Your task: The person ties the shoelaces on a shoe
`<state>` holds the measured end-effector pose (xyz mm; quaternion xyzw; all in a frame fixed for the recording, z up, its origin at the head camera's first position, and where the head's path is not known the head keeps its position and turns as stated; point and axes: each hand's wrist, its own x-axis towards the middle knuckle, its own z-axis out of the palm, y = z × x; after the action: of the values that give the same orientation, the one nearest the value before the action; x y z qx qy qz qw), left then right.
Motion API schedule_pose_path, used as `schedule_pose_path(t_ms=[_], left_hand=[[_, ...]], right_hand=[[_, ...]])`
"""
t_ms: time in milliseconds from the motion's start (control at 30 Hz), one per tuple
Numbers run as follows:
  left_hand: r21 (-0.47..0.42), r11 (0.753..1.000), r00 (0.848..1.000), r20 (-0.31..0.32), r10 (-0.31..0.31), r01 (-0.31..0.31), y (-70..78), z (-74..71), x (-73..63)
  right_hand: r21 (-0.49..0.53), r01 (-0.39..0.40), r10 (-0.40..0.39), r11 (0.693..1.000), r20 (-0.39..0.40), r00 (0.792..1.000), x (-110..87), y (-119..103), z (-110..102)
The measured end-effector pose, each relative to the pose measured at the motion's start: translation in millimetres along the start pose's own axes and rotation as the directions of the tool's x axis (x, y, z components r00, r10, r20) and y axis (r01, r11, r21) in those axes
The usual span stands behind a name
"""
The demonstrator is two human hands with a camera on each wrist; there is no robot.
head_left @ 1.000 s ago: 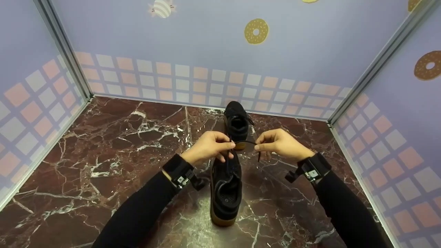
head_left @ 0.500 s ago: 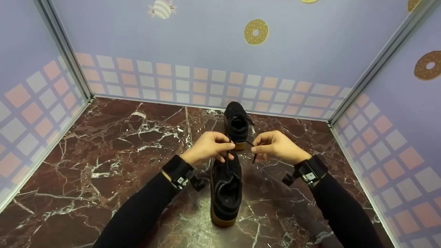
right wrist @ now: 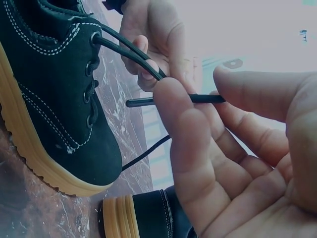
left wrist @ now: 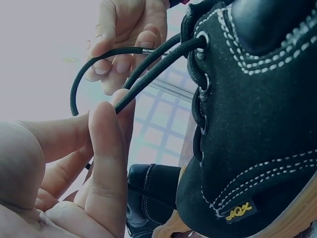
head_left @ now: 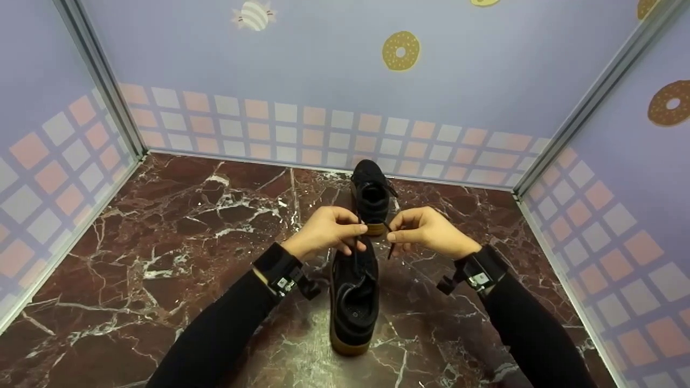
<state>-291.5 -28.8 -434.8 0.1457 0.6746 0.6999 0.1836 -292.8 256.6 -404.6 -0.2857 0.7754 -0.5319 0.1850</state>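
A black lace-up shoe with a tan sole stands on the floor, toe pointing away. Its laces rise from the top eyelets. Above its toe, my left hand pinches both laces between thumb and fingers. To the right, my right hand holds one lace near its end, thumb against the fingers. Between the hands the lace bends in a short curve. The hard lace tip pokes out past my right fingers in the right wrist view.
A second black shoe stands just beyond the first, close to the back wall. Patterned side walls close in the dark red marble floor at left and right. Each wrist carries a strapped camera.
My right hand has moved left toward my left hand, and the lace between them has gone from nearly straight to slack and curved. My left hand has stayed in place.
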Motion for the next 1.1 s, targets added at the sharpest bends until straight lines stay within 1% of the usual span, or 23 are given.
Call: schedule_pose_path(t_ms=[167, 333, 533, 667, 1100], left_hand=[[0.004, 1.000, 1.000, 0.002, 0.008, -0.008, -0.7, -0.4, 0.4], [0.008, 1.000, 1.000, 0.010, 0.018, -0.018, -0.6, -0.6, -0.3], [0.020, 1.000, 1.000, 0.012, 0.013, -0.013, -0.7, -1.2, -0.2], [0.034, 0.999, 1.000, 0.007, 0.004, -0.004, -0.3, -1.3, -0.5], [0.036, 0.999, 1.000, -0.001, 0.001, -0.001, 0.8, -1.0, -1.1]], right_hand=[[0.034, 0.006, -0.006, 0.999, 0.000, 1.000, 0.9, 0.2, 2.2], [0.085, -0.006, 0.006, 0.996, -0.001, 1.000, 1.2, 1.2, 4.9], [0.131, 0.010, -0.010, 0.991, 0.003, 1.000, 2.6, 2.4, 8.1], [0.154, 0.016, -0.015, 0.988, -0.008, 1.000, 3.3, 2.9, 10.4], [0.124, 0.014, -0.008, 0.992, -0.050, 0.999, 9.3, 4.9, 22.1]])
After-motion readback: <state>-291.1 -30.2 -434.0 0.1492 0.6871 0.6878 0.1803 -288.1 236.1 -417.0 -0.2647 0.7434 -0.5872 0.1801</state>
